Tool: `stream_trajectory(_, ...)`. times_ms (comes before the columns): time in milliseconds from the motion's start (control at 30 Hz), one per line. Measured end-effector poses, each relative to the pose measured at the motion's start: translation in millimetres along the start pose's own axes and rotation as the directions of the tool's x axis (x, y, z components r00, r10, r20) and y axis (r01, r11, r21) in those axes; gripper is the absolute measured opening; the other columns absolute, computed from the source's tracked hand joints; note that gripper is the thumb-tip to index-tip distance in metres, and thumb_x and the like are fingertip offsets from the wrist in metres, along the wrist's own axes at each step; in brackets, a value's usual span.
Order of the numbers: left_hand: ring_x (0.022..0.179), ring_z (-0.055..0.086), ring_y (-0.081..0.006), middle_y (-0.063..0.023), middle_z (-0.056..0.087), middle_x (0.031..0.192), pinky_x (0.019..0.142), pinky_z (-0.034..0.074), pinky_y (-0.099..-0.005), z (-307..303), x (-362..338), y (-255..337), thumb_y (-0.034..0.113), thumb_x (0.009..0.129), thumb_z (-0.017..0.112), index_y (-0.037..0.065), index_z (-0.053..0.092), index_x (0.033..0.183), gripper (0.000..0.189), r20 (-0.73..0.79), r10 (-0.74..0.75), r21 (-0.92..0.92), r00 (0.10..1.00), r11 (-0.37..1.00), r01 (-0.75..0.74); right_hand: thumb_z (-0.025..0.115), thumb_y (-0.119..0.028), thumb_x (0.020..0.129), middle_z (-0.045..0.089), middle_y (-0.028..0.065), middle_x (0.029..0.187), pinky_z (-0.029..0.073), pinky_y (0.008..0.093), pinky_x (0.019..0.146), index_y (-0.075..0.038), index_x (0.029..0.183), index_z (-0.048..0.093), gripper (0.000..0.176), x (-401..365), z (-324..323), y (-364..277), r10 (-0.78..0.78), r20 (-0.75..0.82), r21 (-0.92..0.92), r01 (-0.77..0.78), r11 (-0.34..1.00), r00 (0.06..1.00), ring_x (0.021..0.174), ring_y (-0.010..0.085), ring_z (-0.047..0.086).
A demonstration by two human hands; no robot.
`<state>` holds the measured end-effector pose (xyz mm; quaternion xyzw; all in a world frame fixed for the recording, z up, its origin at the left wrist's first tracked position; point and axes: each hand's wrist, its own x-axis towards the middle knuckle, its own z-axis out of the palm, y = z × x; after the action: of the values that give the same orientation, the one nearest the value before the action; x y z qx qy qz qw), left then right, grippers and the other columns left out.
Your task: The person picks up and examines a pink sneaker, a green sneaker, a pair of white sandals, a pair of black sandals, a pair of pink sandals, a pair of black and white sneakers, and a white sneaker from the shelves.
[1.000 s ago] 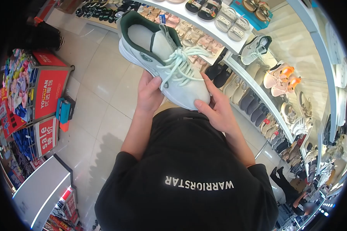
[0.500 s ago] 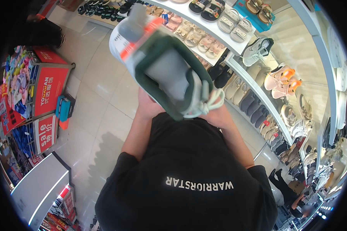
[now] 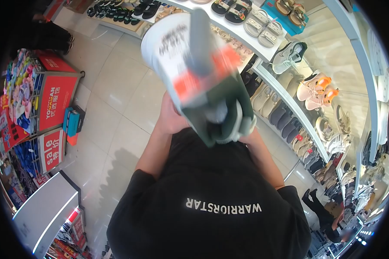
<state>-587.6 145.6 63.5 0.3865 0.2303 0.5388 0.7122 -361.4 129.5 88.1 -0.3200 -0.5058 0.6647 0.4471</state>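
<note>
A sneaker (image 3: 166, 56) is held up close to the camera, blurred by motion. It has a white body with dark lettering, a grey strip, an orange-red band, a dark green lining and pale laces. My left hand (image 3: 172, 115) grips it from the left side, with the fingers hidden behind the shoe. On the other side my right hand (image 3: 250, 136) holds it near the laced end, mostly covered by the shoe.
Curved shelves on the right carry sandals (image 3: 263, 28), a grey sneaker (image 3: 288, 57) and pink shoes (image 3: 316, 90). At left stand a bin with a red sign (image 3: 52, 101), teal boxes (image 3: 73, 120) and a white counter (image 3: 47, 207). Other people are at upper left and lower right.
The sneaker has turned and tipped in my hands. Its opening now faces less toward the camera, and its white lettered side and orange band show more, shifted to the right.
</note>
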Motion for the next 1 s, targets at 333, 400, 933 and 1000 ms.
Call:
stream_trajectory(333, 0.119, 0.056, -0.0195, -0.0095, 0.057, 0.129, 0.102, 0.044, -0.0359, 7.1, 36.6, -24.1, 0.024, 0.075, 0.084, -0.002, 0.043, 0.138, 0.08, -0.252, -0.101, 0.208, 0.962, 0.966, 0.156, 0.084, -0.015, 0.076, 0.06, 0.0176, 0.12, 0.056, 0.036, 0.082, 0.005, 0.134, 0.043, 0.074, 4.3, -6.2, 13.7, 0.484, -0.191, -0.114, -0.509, 0.853, 0.854, 0.108, 0.0215, 0.064)
stream_trajectory(400, 0.113, 0.059, -0.0191, -0.0116, 0.06, 0.125, 0.097, 0.048, -0.0359, 6.6, 41.5, -27.3, 0.01, 0.074, 0.078, 0.0, 0.037, 0.14, 0.079, -0.307, -0.139, 0.172, 0.941, 0.965, 0.199, 0.084, -0.014, 0.075, 0.058, 0.0181, 0.123, 0.056, 0.0345, 0.077, 0.005, 0.135, 0.042, 0.075, 8.8, -15.1, -2.2, 0.507, -0.169, -0.338, -0.533, 0.776, 0.845, 0.102, 0.0218, 0.066)
stream_trajectory(933, 0.104, 0.065, -0.0359, -0.0213, 0.065, 0.115, 0.087, 0.051, -0.0415, 78.7, 95.4, -92.9, 0.02, 0.063, 0.078, 0.003, 0.043, 0.136, 0.083, 0.117, -0.361, 0.789, 0.925, 0.6, 0.134, 0.086, -0.023, 0.069, 0.062, 0.0104, 0.095, 0.051, 0.031, 0.061, 0.001, 0.103, 0.061, 0.048, -31.2, -98.0, -31.9, -0.051, -0.425, -0.762, -0.326, 0.559, 0.904, 0.072, 0.0224, 0.063)
stream_trajectory(1000, 0.105, 0.065, -0.0348, -0.021, 0.065, 0.115, 0.088, 0.051, -0.0411, 87.0, 105.2, -106.5, 0.021, 0.063, 0.078, 0.003, 0.043, 0.137, 0.083, 0.176, -0.395, 0.793, 0.902, 0.6, 0.108, 0.086, -0.022, 0.069, 0.061, 0.0108, 0.091, 0.051, 0.0326, 0.062, 0.002, 0.099, 0.062, 0.046, -40.9, -113.0, -36.4, -0.061, -0.426, -0.797, -0.342, 0.497, 0.903, 0.073, 0.0245, 0.062)
